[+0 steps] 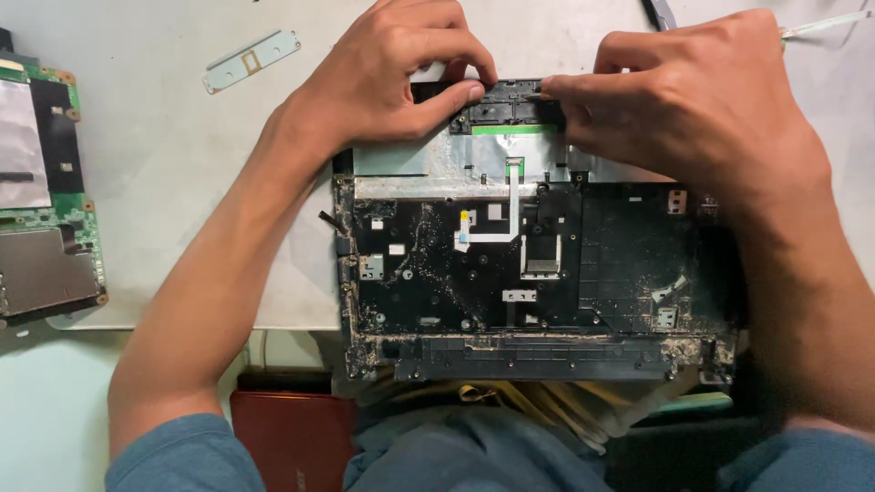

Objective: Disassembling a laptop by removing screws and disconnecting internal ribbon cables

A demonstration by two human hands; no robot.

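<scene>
A black laptop case panel lies inner side up in front of me, dusty, with a white flat ribbon cable and a silver foil strip across its upper part. My left hand presses thumb and fingers on the small black part at the panel's far edge. My right hand pinches the same black part from the right with thumb and forefinger. Both forearms reach over the panel's sides.
A green circuit board with metal shields lies at the left edge of the white table. A pale metal bracket rests at the far left of my hands. A red laptop lid sits below the table's front edge.
</scene>
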